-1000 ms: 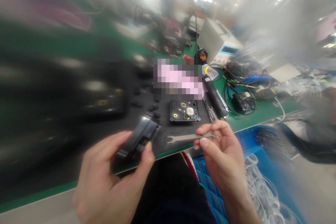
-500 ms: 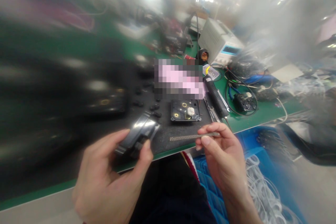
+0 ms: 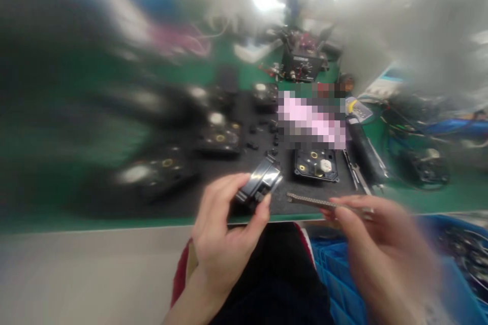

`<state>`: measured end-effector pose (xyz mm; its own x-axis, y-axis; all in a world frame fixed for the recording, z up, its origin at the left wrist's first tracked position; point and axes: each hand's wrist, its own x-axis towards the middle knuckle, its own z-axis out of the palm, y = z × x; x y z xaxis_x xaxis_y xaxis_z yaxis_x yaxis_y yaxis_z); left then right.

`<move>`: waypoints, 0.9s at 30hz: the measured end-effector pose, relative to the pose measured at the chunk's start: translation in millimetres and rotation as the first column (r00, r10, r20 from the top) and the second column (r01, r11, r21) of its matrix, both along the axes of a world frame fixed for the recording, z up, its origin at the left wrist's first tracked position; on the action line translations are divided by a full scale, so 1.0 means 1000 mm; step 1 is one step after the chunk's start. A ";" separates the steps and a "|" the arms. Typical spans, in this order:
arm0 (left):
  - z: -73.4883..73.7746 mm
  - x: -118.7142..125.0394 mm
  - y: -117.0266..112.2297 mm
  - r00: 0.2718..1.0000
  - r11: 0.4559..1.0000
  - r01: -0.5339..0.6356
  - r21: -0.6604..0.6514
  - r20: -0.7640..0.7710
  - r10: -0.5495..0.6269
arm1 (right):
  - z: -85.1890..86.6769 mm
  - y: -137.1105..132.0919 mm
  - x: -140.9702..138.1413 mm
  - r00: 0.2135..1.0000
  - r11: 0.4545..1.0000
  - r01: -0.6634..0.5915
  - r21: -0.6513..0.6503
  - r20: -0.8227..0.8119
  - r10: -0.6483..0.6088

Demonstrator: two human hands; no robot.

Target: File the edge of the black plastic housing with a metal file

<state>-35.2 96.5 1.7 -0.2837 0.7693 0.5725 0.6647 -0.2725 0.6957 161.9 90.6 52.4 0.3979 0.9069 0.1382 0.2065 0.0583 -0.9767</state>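
- Two things are in the hands: a black part [image 3: 262,182] and a thin metal strip [image 3: 310,201].
- Closed on the part, the left hand [image 3: 224,249] has its thumb on the near side and its fingers on the far side. It holds the part tilted just above the near edge of the table [image 3: 419,200].
- Blurred, the right hand [image 3: 381,259] pinches the strip at its right end. The free left end points toward the part, near it but not touching.
- By my judgement, work between the two goes best with the part braced firmly in the palm. The strip would be steadier gripped closer to its free end, so the tip does not waver, with both wrists rested on the table edge.
- Behind the part lies a black mat [image 3: 305,189]. On it sits an open module [image 3: 316,165] with brass rings, just beside a black driver [image 3: 366,155].
- More modules [image 3: 221,137] lie blurred further left on the mat.
- Below the right hand, off the table, stands a blue bin [image 3: 331,269].
- Far back on the table stands a dark station [image 3: 301,61].
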 end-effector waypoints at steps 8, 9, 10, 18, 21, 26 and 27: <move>-0.003 -0.005 -0.005 0.999 0.999 0.052 0.013 0.007 -0.052 | 0.006 0.002 -0.026 0.983 0.980 -0.143 0.139 0.134 0.124; -0.003 -0.005 -0.005 0.998 0.998 0.054 0.014 0.011 -0.054 | 0.005 0.003 -0.028 0.977 0.974 -0.165 0.156 0.159 0.140; -0.002 -0.005 -0.005 0.998 0.998 0.055 0.015 0.012 -0.055 | 0.004 0.003 -0.029 0.972 0.968 -0.180 0.176 0.185 0.148; -0.003 -0.002 -0.002 0.998 0.998 0.049 0.040 0.030 -0.050 | 0.017 0.002 -0.033 0.880 0.941 -0.261 0.217 0.453 0.140; -0.004 -0.003 -0.001 0.998 0.997 0.050 0.055 0.035 -0.052 | 0.016 0.002 -0.032 0.833 0.921 -0.288 0.262 0.543 0.106; -0.004 -0.003 -0.001 0.997 0.996 0.056 0.074 0.051 -0.060 | 0.007 -0.002 -0.031 0.837 0.918 -0.256 0.302 0.545 0.054; -0.003 -0.003 -0.001 0.997 0.996 0.058 0.074 0.052 -0.062 | 0.007 -0.003 -0.030 0.824 0.923 -0.253 0.289 0.565 0.048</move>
